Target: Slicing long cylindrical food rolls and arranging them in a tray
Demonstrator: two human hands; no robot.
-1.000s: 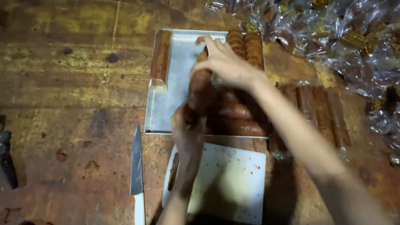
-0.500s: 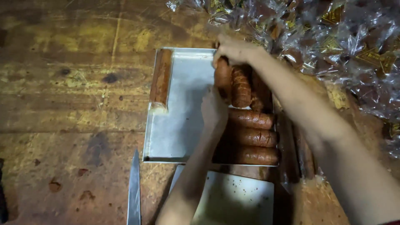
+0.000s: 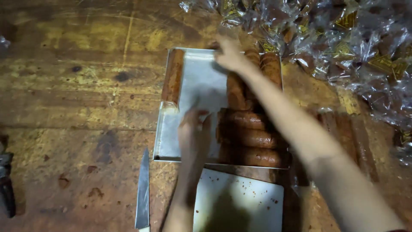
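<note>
A shallow metal tray [image 3: 189, 92] lies on a worn wooden table. Brown sausage-like rolls [image 3: 253, 137] fill its right half, some lengthwise, three stacked crosswise near the front. One more roll [image 3: 173, 76] lies along the tray's left wall. My left hand [image 3: 194, 133] rests flat on the bare tray floor, its fingers against the ends of the crosswise rolls. My right hand [image 3: 229, 56] reaches across to the far edge and presses on the top of an upright roll [image 3: 236, 90]. Neither hand lifts anything.
A knife [image 3: 142, 193] lies on the table left of a white cutting board [image 3: 238, 204] at the front. Crumpled clear wrappers [image 3: 343, 38] pile up at the back right. More rolls [image 3: 352, 133] lie right of the tray. A dark tool [image 3: 6, 180] sits at the left edge.
My right hand has set the roll it carried down into the tray and moved to the far edge. My left hand has come down flat onto the tray floor.
</note>
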